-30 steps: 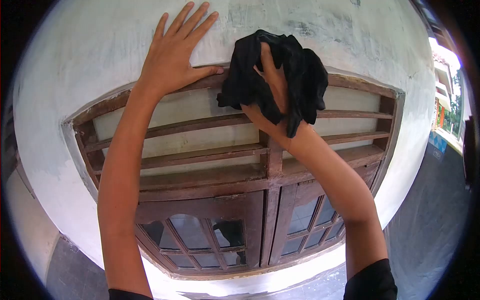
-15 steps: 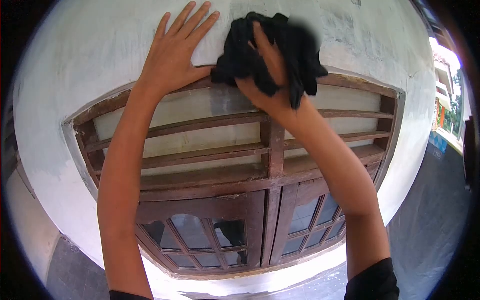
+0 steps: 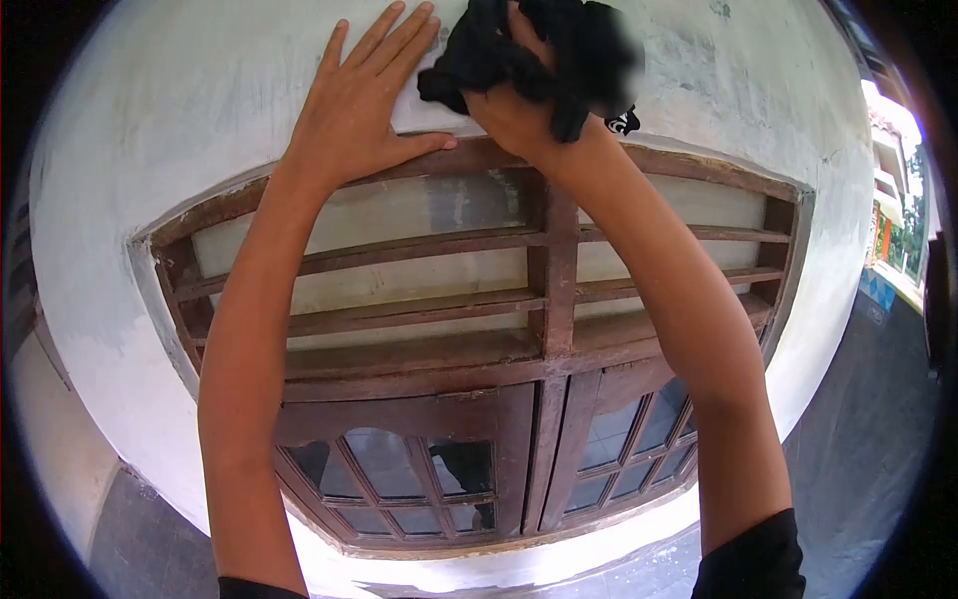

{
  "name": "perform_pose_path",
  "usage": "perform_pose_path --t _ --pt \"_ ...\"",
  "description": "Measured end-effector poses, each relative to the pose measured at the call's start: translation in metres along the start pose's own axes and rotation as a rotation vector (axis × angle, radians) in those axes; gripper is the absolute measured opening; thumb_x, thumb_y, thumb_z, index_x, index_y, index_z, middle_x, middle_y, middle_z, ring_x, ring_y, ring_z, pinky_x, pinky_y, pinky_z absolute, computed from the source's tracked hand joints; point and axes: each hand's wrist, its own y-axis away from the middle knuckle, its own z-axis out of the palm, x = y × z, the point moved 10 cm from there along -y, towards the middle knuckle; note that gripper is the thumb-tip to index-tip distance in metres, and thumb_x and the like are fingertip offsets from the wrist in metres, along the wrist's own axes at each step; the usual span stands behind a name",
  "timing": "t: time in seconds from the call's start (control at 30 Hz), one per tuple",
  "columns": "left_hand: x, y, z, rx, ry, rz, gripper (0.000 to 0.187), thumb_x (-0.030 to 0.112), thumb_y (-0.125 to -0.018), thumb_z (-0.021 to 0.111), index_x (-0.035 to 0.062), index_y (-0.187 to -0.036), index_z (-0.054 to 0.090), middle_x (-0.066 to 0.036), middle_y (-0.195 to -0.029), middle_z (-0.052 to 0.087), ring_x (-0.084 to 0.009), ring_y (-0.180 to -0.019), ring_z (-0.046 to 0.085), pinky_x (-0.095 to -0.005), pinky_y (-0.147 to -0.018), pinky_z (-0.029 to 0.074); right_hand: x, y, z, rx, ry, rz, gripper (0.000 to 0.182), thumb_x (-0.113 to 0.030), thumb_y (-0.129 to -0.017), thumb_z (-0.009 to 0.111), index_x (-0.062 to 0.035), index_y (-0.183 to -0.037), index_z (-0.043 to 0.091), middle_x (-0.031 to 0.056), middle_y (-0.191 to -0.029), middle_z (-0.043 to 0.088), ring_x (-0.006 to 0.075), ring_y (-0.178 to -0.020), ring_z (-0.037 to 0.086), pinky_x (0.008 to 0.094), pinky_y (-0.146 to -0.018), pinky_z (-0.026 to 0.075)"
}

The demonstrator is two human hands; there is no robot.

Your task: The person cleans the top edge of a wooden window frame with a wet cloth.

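My left hand [image 3: 361, 108] lies flat with spread fingers on the white wall [image 3: 200, 110], its thumb along the top edge of a brown wooden window frame [image 3: 544, 290]. Just to its right, my right hand [image 3: 519, 100] grips a bunched black cloth [image 3: 559, 45] and presses it against the wall right above the frame's top rail. The cloth covers most of my right hand's fingers and is partly blurred.
Below the horizontal wooden slats [image 3: 399, 309] sit two glazed window sashes [image 3: 429, 469] with small panes. A grey floor [image 3: 868, 439] runs along the right, with buildings and trees beyond in daylight. The wall's paint is stained and worn.
My right hand has carried the black cloth upward, from the upper slats over the top rail onto the wall. My left hand has stayed in place.
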Motion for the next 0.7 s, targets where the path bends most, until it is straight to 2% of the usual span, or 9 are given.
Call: perform_pose_path --t 0.07,0.17,0.37,0.43,0.5,0.57,0.63,0.67,0.7 --pt "-0.002 0.001 0.000 0.011 0.001 0.007 0.115 0.067 -0.077 0.076 0.0006 -0.159 0.032 -0.018 -0.167 0.028 -0.0351 -0.156 0.022 -0.0613 -0.125 0.016 0.017 0.025 0.001 0.047 -0.476 0.117 0.046 -0.023 -0.084 0.073 -0.0054 -0.126 0.064 0.0243 -0.130 0.061 0.0437 -0.117 0.058 0.0515 -0.103 0.044" --pt "-0.002 0.001 -0.001 0.014 0.002 0.017 0.113 0.066 -0.078 0.076 0.0000 -0.158 0.033 -0.018 -0.167 0.029 -0.0349 -0.156 0.024 -0.0595 -0.125 0.016 0.002 0.050 -0.006 -0.123 -0.401 0.125 0.048 -0.021 -0.084 0.073 -0.0043 -0.127 0.063 0.0238 -0.130 0.060 0.0443 -0.120 0.056 0.0511 -0.105 0.044" --pt "-0.006 0.001 -0.001 -0.043 0.056 0.018 0.110 0.062 -0.079 0.077 0.0002 -0.159 0.032 -0.018 -0.168 0.028 -0.0345 -0.157 0.022 -0.0583 -0.126 0.016 -0.014 0.083 -0.027 -0.349 -0.528 0.240 0.075 -0.020 -0.079 0.075 0.0011 -0.146 0.049 0.0263 -0.156 0.039 0.0442 -0.145 0.036 0.0515 -0.120 0.027" --pt "-0.007 0.000 -0.002 -0.064 0.057 0.023 0.111 0.061 -0.079 0.078 0.0004 -0.159 0.032 -0.018 -0.168 0.027 -0.0344 -0.157 0.021 -0.0582 -0.126 0.016 -0.009 0.085 -0.011 -0.535 -0.371 0.150 0.083 -0.038 -0.085 0.075 0.0013 -0.151 0.045 0.0224 -0.163 0.032 0.0406 -0.152 0.026 0.0559 -0.126 0.013" --pt "-0.004 0.001 -0.002 -0.059 0.046 0.051 0.111 0.060 -0.079 0.078 0.0007 -0.160 0.030 -0.018 -0.168 0.027 -0.0342 -0.157 0.021 -0.0581 -0.126 0.016 0.014 0.067 -0.007 -0.213 -0.529 0.151 0.080 -0.040 -0.085 0.074 0.0005 -0.149 0.049 0.0232 -0.161 0.037 0.0415 -0.149 0.033 0.0559 -0.124 0.018" --pt "-0.003 0.002 -0.001 -0.055 0.011 0.044 0.111 0.061 -0.079 0.078 0.0007 -0.160 0.030 -0.019 -0.168 0.027 -0.0344 -0.157 0.021 -0.0581 -0.126 0.015 0.028 0.057 0.035 -0.261 -0.468 0.235 0.077 -0.038 -0.085 0.075 0.0001 -0.147 0.051 0.0243 -0.154 0.045 0.0427 -0.144 0.041 0.0554 -0.122 0.024" --pt "-0.003 0.002 0.000 -0.051 -0.019 0.043 0.111 0.061 -0.079 0.077 0.0007 -0.160 0.030 -0.019 -0.168 0.027 -0.0346 -0.157 0.021 -0.0581 -0.126 0.015 0.010 0.038 0.017 -0.191 -0.140 -0.043 0.078 -0.034 -0.084 0.077 0.0031 -0.146 0.048 0.0246 -0.147 0.052 0.0436 -0.140 0.045 0.0550 -0.120 0.027" --pt "-0.004 0.002 0.000 -0.054 -0.010 0.042 0.111 0.061 -0.080 0.077 0.0006 -0.160 0.030 -0.019 -0.168 0.027 -0.0348 -0.157 0.021 -0.0582 -0.126 0.015 0.010 0.034 0.017 -0.377 -0.244 0.066 0.080 -0.029 -0.084 0.079 0.0050 -0.148 0.044 0.0243 -0.150 0.048 0.0429 -0.142 0.042 0.0554 -0.120 0.027" --pt "-0.005 0.001 0.001 -0.054 -0.001 0.042 0.111 0.062 -0.080 0.076 0.0005 -0.160 0.030 -0.019 -0.168 0.028 -0.0350 -0.157 0.021 -0.0582 -0.126 0.015 0.006 0.045 0.011 -0.379 -0.241 0.069 0.080 -0.029 -0.084 0.079 0.0050 -0.148 0.044 0.0243 -0.150 0.048 0.0429 -0.142 0.042 0.0554 -0.120 0.027"
